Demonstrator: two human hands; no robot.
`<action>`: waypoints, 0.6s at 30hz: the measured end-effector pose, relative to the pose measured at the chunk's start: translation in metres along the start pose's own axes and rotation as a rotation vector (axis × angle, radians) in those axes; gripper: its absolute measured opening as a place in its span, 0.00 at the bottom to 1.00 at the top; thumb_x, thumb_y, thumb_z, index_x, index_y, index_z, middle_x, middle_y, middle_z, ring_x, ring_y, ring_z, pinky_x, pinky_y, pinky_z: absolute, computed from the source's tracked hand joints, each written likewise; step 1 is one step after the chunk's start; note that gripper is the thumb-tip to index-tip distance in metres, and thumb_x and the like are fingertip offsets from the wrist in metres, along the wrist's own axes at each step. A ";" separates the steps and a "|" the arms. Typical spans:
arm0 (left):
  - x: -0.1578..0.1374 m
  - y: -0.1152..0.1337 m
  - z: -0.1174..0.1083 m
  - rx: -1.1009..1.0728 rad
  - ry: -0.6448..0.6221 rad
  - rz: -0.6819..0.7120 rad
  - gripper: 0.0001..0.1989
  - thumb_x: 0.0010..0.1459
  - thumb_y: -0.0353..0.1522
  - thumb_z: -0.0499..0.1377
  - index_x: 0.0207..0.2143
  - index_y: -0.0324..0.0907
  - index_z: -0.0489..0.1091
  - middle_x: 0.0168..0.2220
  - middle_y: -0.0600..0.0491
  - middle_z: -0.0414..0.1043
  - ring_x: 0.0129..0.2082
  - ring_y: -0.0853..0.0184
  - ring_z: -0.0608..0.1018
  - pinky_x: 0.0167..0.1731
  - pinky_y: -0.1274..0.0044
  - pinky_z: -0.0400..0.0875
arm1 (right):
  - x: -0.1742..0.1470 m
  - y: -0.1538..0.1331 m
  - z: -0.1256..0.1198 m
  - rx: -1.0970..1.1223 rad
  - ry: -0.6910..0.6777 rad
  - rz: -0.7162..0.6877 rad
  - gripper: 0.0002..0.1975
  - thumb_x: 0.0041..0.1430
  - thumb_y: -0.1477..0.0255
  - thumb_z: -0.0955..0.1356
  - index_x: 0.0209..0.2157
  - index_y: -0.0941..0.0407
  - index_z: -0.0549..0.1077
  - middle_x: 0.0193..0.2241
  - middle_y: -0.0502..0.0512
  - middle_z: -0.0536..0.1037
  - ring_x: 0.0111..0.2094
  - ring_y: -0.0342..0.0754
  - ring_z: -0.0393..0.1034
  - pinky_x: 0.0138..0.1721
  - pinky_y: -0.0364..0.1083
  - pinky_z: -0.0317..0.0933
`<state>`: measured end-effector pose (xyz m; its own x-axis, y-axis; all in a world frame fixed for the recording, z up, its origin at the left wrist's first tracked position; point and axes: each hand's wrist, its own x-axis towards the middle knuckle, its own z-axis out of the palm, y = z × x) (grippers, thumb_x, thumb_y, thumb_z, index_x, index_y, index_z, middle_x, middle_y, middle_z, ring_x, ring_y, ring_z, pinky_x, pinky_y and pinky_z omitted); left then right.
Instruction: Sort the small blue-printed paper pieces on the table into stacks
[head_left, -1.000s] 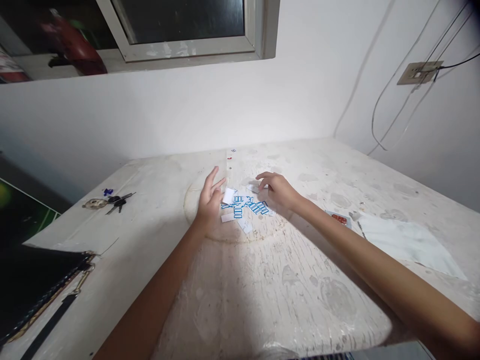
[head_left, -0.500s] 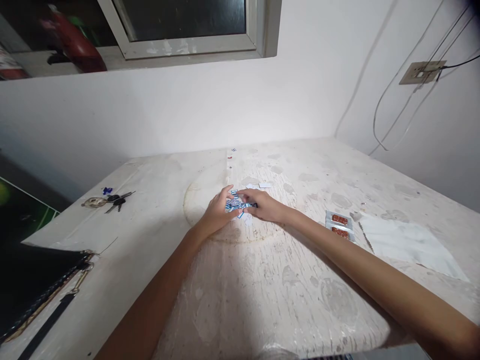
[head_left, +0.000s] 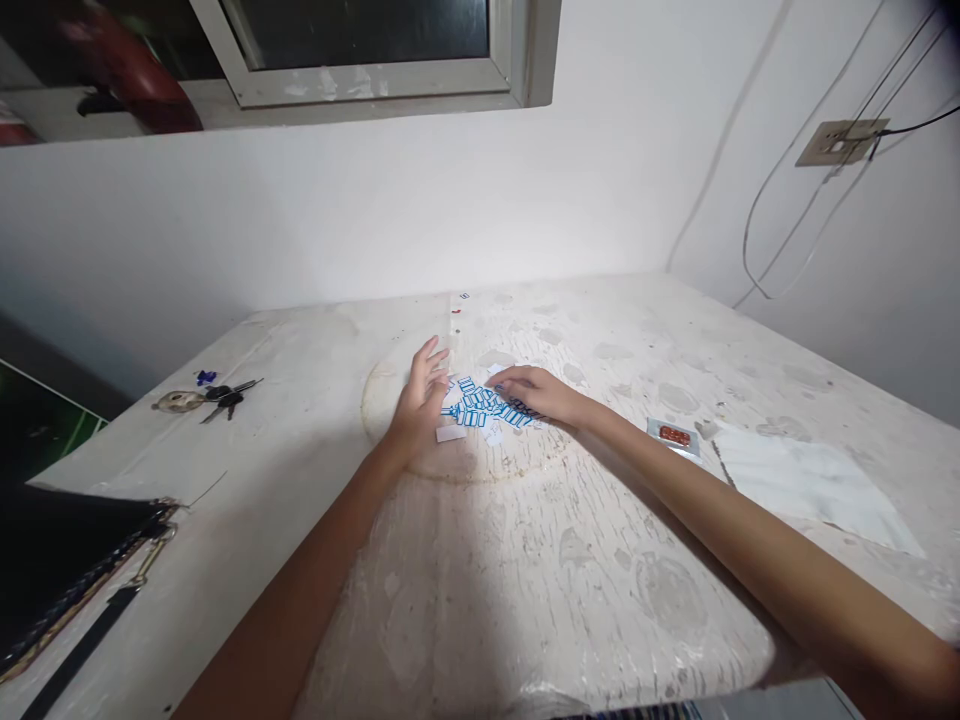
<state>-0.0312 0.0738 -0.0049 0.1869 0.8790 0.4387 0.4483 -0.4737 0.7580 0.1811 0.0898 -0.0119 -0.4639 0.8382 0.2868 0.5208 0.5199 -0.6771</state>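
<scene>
A loose pile of small white paper pieces with blue outlines (head_left: 480, 402) lies spread on the table between my two hands. My left hand (head_left: 421, 398) stands on edge at the pile's left side, fingers apart and pointing away, with nothing visible in it. My right hand (head_left: 541, 392) rests palm down over the pile's right side, its fingers stretched and slightly bent, touching the pieces; some pieces are hidden under it. A plain white slip (head_left: 451, 434) lies in front of the pile near my left wrist.
The table (head_left: 480, 560) has a plastic cover. Keys (head_left: 229, 398) with a keyring lie at the left, above a black bag (head_left: 75, 560). At the right are a foil blister pack (head_left: 673, 437) and a white cloth (head_left: 814, 485). A wall socket (head_left: 840, 143) with cables is at the upper right.
My hands were cupped close around the gathered pieces; now they have moved apart, and the pieces are spread wider and flatter. The view has shifted slightly.
</scene>
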 end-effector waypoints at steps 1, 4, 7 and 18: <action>-0.002 0.003 -0.003 0.056 -0.078 -0.006 0.29 0.56 0.37 0.49 0.59 0.50 0.43 0.56 0.49 0.58 0.53 0.61 0.64 0.49 0.67 0.62 | -0.001 -0.003 0.001 -0.028 -0.038 -0.024 0.16 0.57 0.67 0.61 0.46 0.55 0.70 0.47 0.56 0.70 0.49 0.52 0.62 0.51 0.53 0.51; -0.008 0.008 -0.008 0.264 -0.331 -0.014 0.36 0.48 0.43 0.57 0.58 0.51 0.47 0.53 0.51 0.60 0.54 0.56 0.61 0.52 0.64 0.57 | -0.005 -0.012 0.007 -0.152 -0.100 -0.102 0.27 0.49 0.58 0.67 0.51 0.50 0.65 0.51 0.56 0.66 0.53 0.57 0.55 0.53 0.60 0.41; -0.012 0.006 -0.006 0.327 -0.374 0.008 0.35 0.46 0.43 0.59 0.57 0.49 0.52 0.50 0.52 0.63 0.51 0.58 0.63 0.51 0.66 0.57 | -0.005 -0.016 0.014 -0.191 -0.070 -0.139 0.23 0.52 0.63 0.66 0.50 0.53 0.65 0.42 0.56 0.71 0.44 0.52 0.63 0.47 0.55 0.50; -0.007 0.003 0.002 0.281 -0.027 0.077 0.19 0.56 0.31 0.46 0.50 0.45 0.62 0.47 0.55 0.68 0.45 0.65 0.70 0.47 0.73 0.64 | -0.003 0.002 0.011 -0.280 0.242 -0.021 0.19 0.59 0.76 0.55 0.51 0.59 0.64 0.39 0.60 0.72 0.39 0.51 0.66 0.39 0.47 0.58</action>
<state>-0.0297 0.0665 -0.0069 0.2512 0.8439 0.4741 0.6558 -0.5086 0.5579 0.1758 0.0866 -0.0220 -0.3115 0.8239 0.4734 0.7040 0.5347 -0.4674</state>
